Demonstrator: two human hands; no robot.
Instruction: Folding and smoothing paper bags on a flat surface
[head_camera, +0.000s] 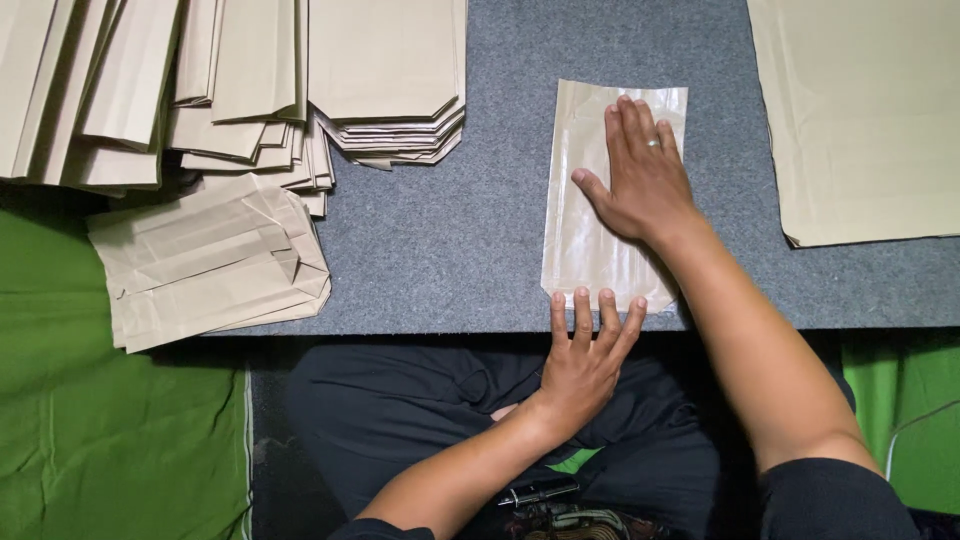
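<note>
- Paper bag (590, 215) lies flat, long axis running away from me, tan, glossy, creased
- my right hand (645, 175) presses it, fingers together
- my left hand (585, 355) touches its near edge, fingers spread

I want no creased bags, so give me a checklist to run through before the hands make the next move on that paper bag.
1. Right hand flat on the paper bag: ok.
2. Left hand fingertips on the bag's near edge: ok.
3. Bag fully on the grey mat: not ok, its near edge reaches the mat's edge.
4. Bag clear of the folded stack and the large sheet: ok.
5. Bag's underside free of creases: cannot tell.
</note>
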